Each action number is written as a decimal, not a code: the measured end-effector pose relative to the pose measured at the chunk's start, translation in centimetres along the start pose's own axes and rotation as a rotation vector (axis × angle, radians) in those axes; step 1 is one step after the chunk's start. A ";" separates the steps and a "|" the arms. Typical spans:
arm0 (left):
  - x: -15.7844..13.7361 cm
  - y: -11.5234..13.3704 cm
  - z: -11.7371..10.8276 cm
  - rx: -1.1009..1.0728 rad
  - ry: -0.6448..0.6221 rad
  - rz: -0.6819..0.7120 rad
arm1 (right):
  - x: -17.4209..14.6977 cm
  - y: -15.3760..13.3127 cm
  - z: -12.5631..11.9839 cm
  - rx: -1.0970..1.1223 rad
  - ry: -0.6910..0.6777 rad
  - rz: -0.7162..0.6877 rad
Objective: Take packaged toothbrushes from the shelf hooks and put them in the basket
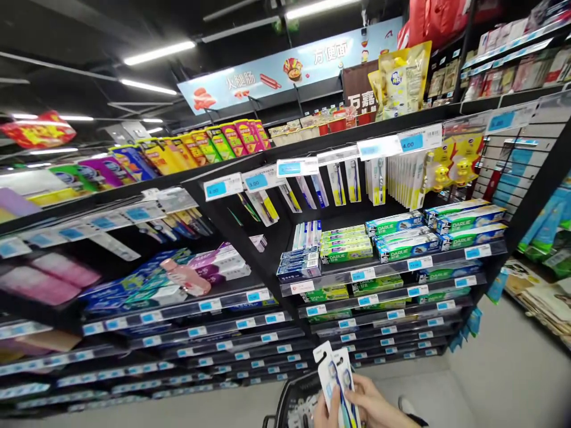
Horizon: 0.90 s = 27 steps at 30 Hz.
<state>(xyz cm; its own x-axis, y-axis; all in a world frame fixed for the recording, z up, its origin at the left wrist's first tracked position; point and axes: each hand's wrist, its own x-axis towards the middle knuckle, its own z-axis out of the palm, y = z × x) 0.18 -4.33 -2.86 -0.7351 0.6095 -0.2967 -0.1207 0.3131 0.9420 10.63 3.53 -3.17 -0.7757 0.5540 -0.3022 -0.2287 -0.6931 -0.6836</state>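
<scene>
Two toothbrush blister packs, white cards with blue brushes, are held upright at the bottom centre. My left hand grips their lower left edge. My right hand wraps the lower right side, fingers against the packs. Right below the hands is a black shopping basket; only its rim and part of its inside show. In front of me, hanging toothbrushes fill the black shelf unit's upper row, with stacked toothpaste boxes under them.
The black shelving runs left with more toothpaste, a pink bottle and blue price tags. A second rack stands at the right, with bagged goods low down. Pale floor lies between the racks.
</scene>
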 end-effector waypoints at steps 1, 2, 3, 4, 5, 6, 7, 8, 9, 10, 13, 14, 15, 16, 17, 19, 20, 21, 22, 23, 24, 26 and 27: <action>-0.1 0.1 1.2 -0.019 0.012 0.015 | -0.4 -1.0 -0.2 -0.029 0.010 -0.053; -0.2 0.5 2.3 -0.030 0.007 0.034 | -0.8 -2.2 -0.5 -0.064 0.021 -0.111; -0.5 1.1 3.3 -0.030 -0.023 0.056 | -1.1 -3.6 -0.7 -0.101 0.042 -0.167; -0.8 1.9 4.2 -0.028 -0.063 0.086 | -1.5 -5.0 -1.0 -0.136 0.074 -0.217; -1.0 2.9 5.0 -0.026 -0.113 0.122 | -1.8 -6.4 -1.3 -0.168 0.116 -0.254; -1.3 4.0 5.7 -0.025 -0.166 0.162 | -2.0 -7.7 -1.7 -0.194 0.158 -0.277; -1.5 5.1 6.4 -0.027 -0.211 0.197 | -2.2 -9.0 -2.1 -0.214 0.195 -0.292; -1.7 6.1 7.1 -0.032 -0.250 0.222 | -2.3 -10.1 -2.6 -0.224 0.227 -0.302; -1.9 6.9 7.7 -0.037 -0.285 0.231 | -2.4 -11.0 -3.1 -0.226 0.252 -0.308; -2.0 7.6 8.2 -0.044 -0.316 0.225 | -2.4 -11.7 -3.5 -0.222 0.272 -0.310; -2.4 8.6 9.9 -0.078 -0.370 0.197 | -2.4 -13.4 -4.7 -0.200 0.299 -0.304; -2.5 8.8 10.4 -0.098 -0.368 0.198 | -2.3 -13.8 -5.0 -0.205 0.289 -0.305; -2.6 8.9 10.9 -0.120 -0.351 0.203 | -2.2 -14.3 -5.2 -0.217 0.276 -0.310; -2.6 9.0 11.3 -0.141 -0.325 0.207 | -2.1 -14.6 -5.4 -0.230 0.265 -0.314; -2.5 9.2 11.6 -0.160 -0.296 0.205 | -2.1 -15.0 -5.5 -0.245 0.250 -0.314; -2.1 9.9 11.9 -0.186 -0.226 0.178 | -1.9 -15.6 -5.8 -0.281 0.204 -0.300; -1.9 10.3 12.0 -0.198 -0.192 0.157 | -1.8 -15.8 -5.9 -0.300 0.168 -0.285; -1.6 10.8 12.0 -0.213 -0.159 0.140 | -1.8 -16.1 -6.1 -0.318 0.128 -0.269; -1.3 11.4 11.9 -0.231 -0.125 0.132 | -1.8 -16.2 -6.2 -0.329 0.091 -0.253; -1.0 11.9 11.9 -0.254 -0.090 0.134 | -1.8 -16.4 -6.3 -0.334 0.066 -0.237; -0.7 12.4 11.8 -0.277 -0.059 0.145 | -1.9 -16.6 -6.4 -0.333 0.052 -0.224; -0.3 13.0 11.8 -0.319 -0.010 0.181 | -2.0 -16.8 -6.7 -0.337 0.036 -0.201; -0.1 13.2 11.9 -0.325 0.008 0.201 | -2.1 -16.9 -6.8 -0.345 0.032 -0.194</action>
<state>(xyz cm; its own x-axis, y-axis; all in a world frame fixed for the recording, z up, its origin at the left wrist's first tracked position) 6.60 8.44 7.69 -0.7707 0.6291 -0.1013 -0.1782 -0.0602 0.9821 20.12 17.19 4.48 -0.7172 0.6777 -0.1625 -0.1538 -0.3813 -0.9116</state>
